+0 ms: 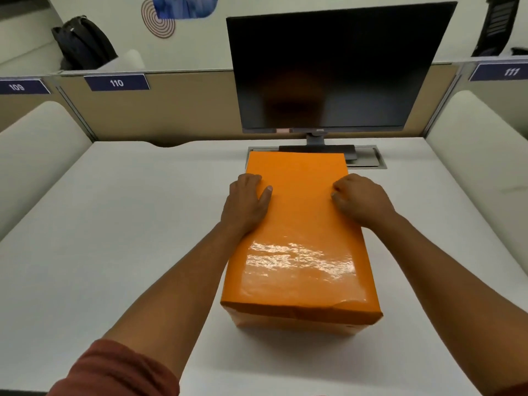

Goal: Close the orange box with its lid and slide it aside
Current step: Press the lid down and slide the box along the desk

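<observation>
2 hands rest on 1 orange box (300,252), which stands on the white desk (114,224) with its lid (297,212) already seated flat on top. The left hand (247,202) lies palm-down along the lid's left edge, fingers stretched and close together, the thumb angled inward across the orange surface. The right hand (363,198) presses near the right edge with its fingers curled under; neither hand visibly clamps anything, though the fingertips over the edges are hidden. 1 dark monitor (334,70) stands just behind the box, its base partly hidden by the box's far end. 3 numbered plates on the partition read 109, 110 and 111. 1 black bag (83,42) sits beyond the partition. The box's long axis runs straight away from the person toward the monitor, a short end facing the camera. 1 red sleeve (114,370) is cut off at the bottom.
</observation>
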### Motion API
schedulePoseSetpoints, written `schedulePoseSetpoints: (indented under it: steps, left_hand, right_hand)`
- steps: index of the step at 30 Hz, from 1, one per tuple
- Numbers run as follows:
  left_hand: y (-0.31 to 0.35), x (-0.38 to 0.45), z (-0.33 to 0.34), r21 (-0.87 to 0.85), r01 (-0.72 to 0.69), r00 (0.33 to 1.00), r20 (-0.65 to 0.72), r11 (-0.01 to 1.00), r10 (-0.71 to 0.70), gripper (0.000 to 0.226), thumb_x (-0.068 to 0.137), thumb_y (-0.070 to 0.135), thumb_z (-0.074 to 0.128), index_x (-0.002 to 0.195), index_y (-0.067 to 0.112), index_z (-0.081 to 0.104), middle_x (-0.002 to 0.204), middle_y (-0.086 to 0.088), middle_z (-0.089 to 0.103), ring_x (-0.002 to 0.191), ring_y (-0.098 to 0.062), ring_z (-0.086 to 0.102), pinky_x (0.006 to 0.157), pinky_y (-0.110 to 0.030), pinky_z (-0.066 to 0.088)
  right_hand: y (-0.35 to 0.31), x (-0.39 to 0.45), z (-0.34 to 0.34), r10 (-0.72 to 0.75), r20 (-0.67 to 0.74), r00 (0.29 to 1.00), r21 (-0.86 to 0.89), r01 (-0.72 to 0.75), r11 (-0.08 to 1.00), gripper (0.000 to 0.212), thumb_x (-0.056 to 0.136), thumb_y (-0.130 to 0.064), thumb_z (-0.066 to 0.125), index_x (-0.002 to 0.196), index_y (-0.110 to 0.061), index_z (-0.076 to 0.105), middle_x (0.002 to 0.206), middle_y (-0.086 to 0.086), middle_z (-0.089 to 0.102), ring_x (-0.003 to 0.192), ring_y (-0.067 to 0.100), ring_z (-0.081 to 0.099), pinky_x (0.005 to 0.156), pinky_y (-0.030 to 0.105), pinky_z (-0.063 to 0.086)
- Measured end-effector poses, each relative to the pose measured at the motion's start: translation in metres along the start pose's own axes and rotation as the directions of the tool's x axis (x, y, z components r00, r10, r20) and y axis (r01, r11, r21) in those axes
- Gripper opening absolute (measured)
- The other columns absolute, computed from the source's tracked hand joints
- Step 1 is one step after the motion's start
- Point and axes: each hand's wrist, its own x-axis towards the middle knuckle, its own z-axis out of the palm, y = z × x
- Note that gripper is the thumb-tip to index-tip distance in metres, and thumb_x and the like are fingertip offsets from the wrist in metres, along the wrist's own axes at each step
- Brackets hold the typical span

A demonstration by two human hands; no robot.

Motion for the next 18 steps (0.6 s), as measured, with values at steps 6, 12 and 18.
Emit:
schedulePoseSetpoints:
  steps: [6,12,18]
  left_hand:
    - [-0.005,0.000,0.007,0.172,-0.044,0.999,0.003,0.984,0.044,0.057,0.099,0.049,0.039,0.144,0.015,0.041,0.152,-0.008,0.040,0.135,-0.030,0.042,0.104,-0.046,0.043]
    - [-0.013,-0.009,-0.001,0.054,-0.005,0.993,0.117,0.999,-0.002,0.067,0.099,0.053,0.037,0.155,0.020,0.021,0.165,-0.003,0.020,0.148,-0.027,0.027,0.115,-0.049,0.030]
    - [-0.036,-0.036,-0.018,-0.310,0.321,0.941,0.210,0.895,-0.265,0.068,0.095,0.065,0.035,0.150,0.025,0.035,0.152,-0.007,0.046,0.130,-0.029,0.053,0.103,-0.049,0.047]
  right_hand:
    - [0.008,0.004,0.009,-0.052,-0.085,0.995,-0.029,0.050,0.998,0.038,0.096,-0.032,0.050,0.124,-0.010,0.065,0.126,0.012,0.066,0.106,0.033,0.062,0.087,0.042,0.049]
    - [0.013,-0.009,0.000,0.124,-0.062,0.990,0.518,-0.074,0.852,0.039,0.099,-0.034,0.052,0.131,-0.015,0.063,0.133,0.009,0.064,0.118,0.025,0.057,0.093,0.033,0.039]
    - [0.029,-0.050,0.008,0.399,0.249,0.883,0.799,-0.420,0.430,0.030,0.093,-0.043,0.059,0.113,-0.022,0.068,0.118,0.005,0.068,0.103,0.026,0.066,0.080,0.041,0.056]
